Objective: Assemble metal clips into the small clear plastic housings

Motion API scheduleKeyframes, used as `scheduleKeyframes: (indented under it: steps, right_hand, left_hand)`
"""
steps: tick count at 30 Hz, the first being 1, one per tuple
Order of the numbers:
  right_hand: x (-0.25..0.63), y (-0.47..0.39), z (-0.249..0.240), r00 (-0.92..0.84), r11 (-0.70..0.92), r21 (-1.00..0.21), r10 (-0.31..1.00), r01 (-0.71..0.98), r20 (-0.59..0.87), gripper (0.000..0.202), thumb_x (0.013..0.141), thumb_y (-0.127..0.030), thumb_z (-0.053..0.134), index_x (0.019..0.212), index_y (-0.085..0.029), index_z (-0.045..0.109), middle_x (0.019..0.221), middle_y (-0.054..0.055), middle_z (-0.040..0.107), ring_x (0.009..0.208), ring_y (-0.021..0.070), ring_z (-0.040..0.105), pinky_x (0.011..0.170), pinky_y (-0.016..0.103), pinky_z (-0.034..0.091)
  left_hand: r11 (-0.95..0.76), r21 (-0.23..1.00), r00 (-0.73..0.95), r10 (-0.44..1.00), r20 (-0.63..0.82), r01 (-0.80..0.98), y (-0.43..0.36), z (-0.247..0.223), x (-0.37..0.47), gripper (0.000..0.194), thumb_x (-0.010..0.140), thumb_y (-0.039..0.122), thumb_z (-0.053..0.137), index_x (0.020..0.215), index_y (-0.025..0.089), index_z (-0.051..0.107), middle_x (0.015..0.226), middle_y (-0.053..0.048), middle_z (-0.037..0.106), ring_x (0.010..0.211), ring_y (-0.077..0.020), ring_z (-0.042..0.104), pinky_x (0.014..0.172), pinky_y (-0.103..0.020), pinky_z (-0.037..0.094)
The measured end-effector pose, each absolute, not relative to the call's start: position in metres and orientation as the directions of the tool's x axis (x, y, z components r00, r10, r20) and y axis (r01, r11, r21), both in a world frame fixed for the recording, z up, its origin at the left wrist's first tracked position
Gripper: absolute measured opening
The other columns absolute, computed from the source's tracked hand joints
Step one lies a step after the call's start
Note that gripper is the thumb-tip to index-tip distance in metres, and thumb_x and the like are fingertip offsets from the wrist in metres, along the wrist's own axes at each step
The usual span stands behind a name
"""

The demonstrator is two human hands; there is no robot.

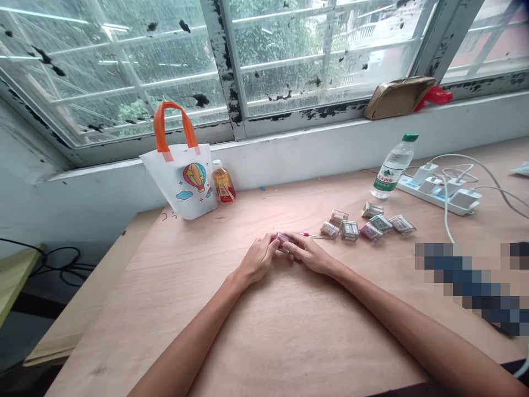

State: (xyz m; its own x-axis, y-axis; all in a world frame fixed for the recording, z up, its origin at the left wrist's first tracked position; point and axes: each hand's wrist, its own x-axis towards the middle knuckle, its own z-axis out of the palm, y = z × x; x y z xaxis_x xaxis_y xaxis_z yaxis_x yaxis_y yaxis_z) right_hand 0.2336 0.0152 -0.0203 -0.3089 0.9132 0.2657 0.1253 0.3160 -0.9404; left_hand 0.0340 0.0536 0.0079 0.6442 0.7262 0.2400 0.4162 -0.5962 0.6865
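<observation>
Indoors, a wide plywood table (289, 342) fills the lower half of the frame, running up to a white sill under a grimy window (289, 55) with peeling black frames across the top. Green foliage blurs behind the glass.

At centre frame, two bare forearms reach in from the bottom edge and meet. The left hand (258, 259) and right hand (308, 255) both close their fingers around a small pinkish clear case (283, 239), held just above the table between them; what it contains is too small to tell.

Just right of the hands lies a cluster of small clear boxes (367, 223) on the table, each with something inside that cannot be made out. A thin red-tipped tool (309, 235) lies between the hands and the cluster.

Upper left of centre stands a white tote bag (185, 182) with orange handles and a balloon print, and just beside it a small amber drink bottle (223, 184). Upper right, a clear water bottle (390, 168) with a green cap stands near a white power strip (442, 196) with plugged-in chargers and cables. On the sill at upper right rests a brown parcel (399, 96).
</observation>
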Motion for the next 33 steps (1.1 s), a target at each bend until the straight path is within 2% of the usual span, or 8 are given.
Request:
scheduleKeyframes:
  steps: [5,9,13,20,26,30,33]
  right_hand:
    - [0.235,0.018,-0.025,-0.285,0.277,-0.95,0.931,0.141,0.229,0.043,0.101,-0.055,0.05,0.119,-0.018,0.063,0.069,-0.002,0.057,0.059,0.0138,0.052,0.057,0.026,0.042]
    - [0.233,0.019,-0.025,-0.253,0.286,-0.94,0.938,0.184,0.236,0.042,0.101,-0.053,0.05,0.119,-0.017,0.063,0.069,-0.001,0.059,0.06,0.0142,0.054,0.058,0.027,0.042]
    - [0.235,0.017,-0.024,-0.201,0.301,-0.926,0.945,0.23,0.257,0.044,0.099,-0.053,0.054,0.122,-0.017,0.064,0.071,-0.001,0.06,0.064,0.0145,0.055,0.062,0.027,0.043]
    - [0.249,0.017,-0.024,-0.315,0.285,-0.929,0.927,0.235,0.205,0.051,0.098,-0.056,0.054,0.13,-0.017,0.062,0.072,-0.001,0.059,0.064,0.0144,0.056,0.062,0.026,0.045]
    - [0.244,0.017,-0.026,-0.226,0.26,-0.948,0.95,0.184,0.216,0.052,0.095,-0.056,0.06,0.128,-0.016,0.063,0.071,-0.002,0.059,0.061,0.0132,0.054,0.058,0.025,0.043]
    - [0.245,0.018,-0.025,-0.27,0.217,-0.968,0.947,0.128,0.177,0.055,0.092,-0.056,0.064,0.128,-0.016,0.065,0.068,-0.003,0.057,0.059,0.0127,0.053,0.056,0.025,0.045]
    - [0.249,0.017,-0.024,-0.292,0.194,-0.976,0.943,0.097,0.158,0.056,0.092,-0.054,0.065,0.133,-0.017,0.063,0.071,-0.002,0.059,0.061,0.0122,0.054,0.058,0.025,0.047]
  left_hand:
    - [-0.455,0.833,0.633,0.754,0.174,0.314,0.049,0.011,0.042,0.049,0.107,0.051,0.024,0.106,0.024,0.065,0.104,-0.004,0.075,0.096,-0.0215,0.068,0.09,-0.033,0.05]
    - [-0.438,0.84,0.582,0.79,0.191,0.319,0.048,0.008,0.048,0.048,0.108,0.05,0.025,0.099,0.024,0.065,0.089,-0.002,0.075,0.086,-0.0207,0.069,0.087,-0.033,0.051]
    - [-0.456,0.833,0.536,0.809,0.241,0.314,0.05,0.002,0.048,0.036,0.106,0.048,0.037,0.105,0.022,0.061,0.101,-0.005,0.075,0.098,-0.0223,0.069,0.093,-0.035,0.05]
    - [-0.411,0.901,0.69,0.692,0.21,0.138,0.048,0.008,0.049,0.039,0.107,0.046,0.032,0.103,0.021,0.061,0.108,-0.007,0.073,0.103,-0.0214,0.068,0.098,-0.036,0.051]
    - [-0.424,0.87,0.606,0.77,0.2,0.251,0.049,0.005,0.048,0.039,0.105,0.051,0.036,0.104,0.02,0.06,0.109,-0.008,0.071,0.104,-0.0235,0.066,0.097,-0.038,0.051]
    - [-0.452,0.849,0.618,0.759,0.206,0.272,0.049,0.002,0.048,0.044,0.105,0.053,0.032,0.098,0.02,0.06,0.095,-0.007,0.07,0.089,-0.0219,0.063,0.087,-0.036,0.051]
    - [-0.43,0.843,0.535,0.818,0.212,0.323,0.052,-0.001,0.044,0.05,0.106,0.054,0.028,0.092,0.019,0.061,0.087,-0.005,0.067,0.078,-0.0196,0.059,0.078,-0.034,0.049]
